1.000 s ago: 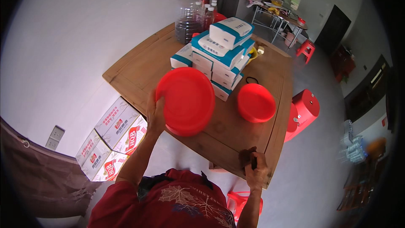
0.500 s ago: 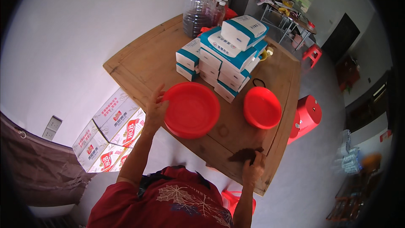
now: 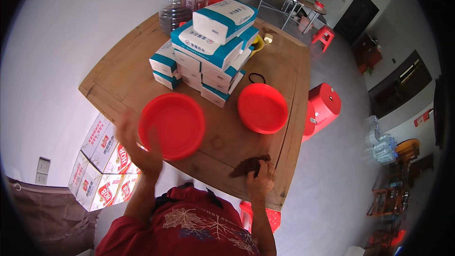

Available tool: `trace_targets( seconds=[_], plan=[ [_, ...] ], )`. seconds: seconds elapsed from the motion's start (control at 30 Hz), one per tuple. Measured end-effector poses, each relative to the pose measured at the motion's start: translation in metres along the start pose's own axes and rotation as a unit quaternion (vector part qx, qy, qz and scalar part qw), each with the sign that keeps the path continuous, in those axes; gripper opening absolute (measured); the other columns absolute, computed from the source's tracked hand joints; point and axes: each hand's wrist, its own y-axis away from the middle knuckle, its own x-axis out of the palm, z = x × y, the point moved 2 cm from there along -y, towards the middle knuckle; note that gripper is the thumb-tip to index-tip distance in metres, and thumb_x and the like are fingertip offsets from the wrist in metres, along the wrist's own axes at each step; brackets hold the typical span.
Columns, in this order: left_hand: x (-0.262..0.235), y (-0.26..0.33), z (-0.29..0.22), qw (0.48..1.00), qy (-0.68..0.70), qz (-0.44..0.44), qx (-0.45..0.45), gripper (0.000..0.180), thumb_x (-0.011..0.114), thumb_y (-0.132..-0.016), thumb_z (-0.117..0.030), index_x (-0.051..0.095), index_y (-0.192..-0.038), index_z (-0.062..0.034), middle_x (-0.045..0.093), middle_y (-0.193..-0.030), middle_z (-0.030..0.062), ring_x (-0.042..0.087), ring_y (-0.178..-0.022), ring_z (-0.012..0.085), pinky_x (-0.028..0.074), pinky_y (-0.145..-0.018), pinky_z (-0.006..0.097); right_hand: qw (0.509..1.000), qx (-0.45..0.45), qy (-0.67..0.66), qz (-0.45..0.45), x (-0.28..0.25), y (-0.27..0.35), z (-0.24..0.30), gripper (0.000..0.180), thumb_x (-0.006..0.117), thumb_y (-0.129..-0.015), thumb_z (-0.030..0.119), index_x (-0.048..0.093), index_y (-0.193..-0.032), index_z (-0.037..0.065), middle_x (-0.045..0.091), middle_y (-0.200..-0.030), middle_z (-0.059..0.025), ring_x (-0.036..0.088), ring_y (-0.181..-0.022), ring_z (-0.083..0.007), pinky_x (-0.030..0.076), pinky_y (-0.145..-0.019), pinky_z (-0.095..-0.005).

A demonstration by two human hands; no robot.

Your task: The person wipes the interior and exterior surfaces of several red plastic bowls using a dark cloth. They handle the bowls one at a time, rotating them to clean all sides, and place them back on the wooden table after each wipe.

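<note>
My right hand [image 3: 260, 178] is closed on a dark brown cloth [image 3: 247, 166], which lies crumpled near the table's front right edge. My left hand [image 3: 140, 147], smeared by motion, is raised at the left side of a large red plastic basin [image 3: 172, 126]. Its thumb and fingers look apart, with nothing between them; the blurred thumb overlaps the basin's rim. To the right of that basin, a smaller red basin [image 3: 262, 108] rests on the wooden table [image 3: 217, 143]. No contents are visible in either basin.
White and teal tissue packs [image 3: 208, 42] are stacked behind the basins, beside a black loop [image 3: 257, 78]. A big clear jug [image 3: 177, 4] of dark liquid stands at the back. Cartons [image 3: 102, 166] sit left of the table, a red bucket [image 3: 324, 104] right, a red stool [image 3: 272, 219] in front.
The view has shifted, so the table and its objects appear further left. My left hand has come off the basin's left rim toward me. My right hand stays on the cloth.
</note>
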Motion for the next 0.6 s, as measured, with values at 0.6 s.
trace_targets(
  seconds=[0.6],
  plan=[
    [0.188,0.085,-0.084,0.912,0.141,0.325,0.205,0.018,0.064,-0.078,-0.013,0.067,-0.094,-0.0066,0.063,-0.093,0.0033,0.056,-0.095,0.0235,0.043,-0.086,0.039,1.0,-0.008,-0.022,-0.02,-0.001,-0.002,-0.004,0.041,0.065,-0.066,0.013,0.06,-0.106,0.008,0.055,-0.107,-0.0142,0.057,-0.097,-0.0339,0.051,-0.076,-0.0437]
  ],
)
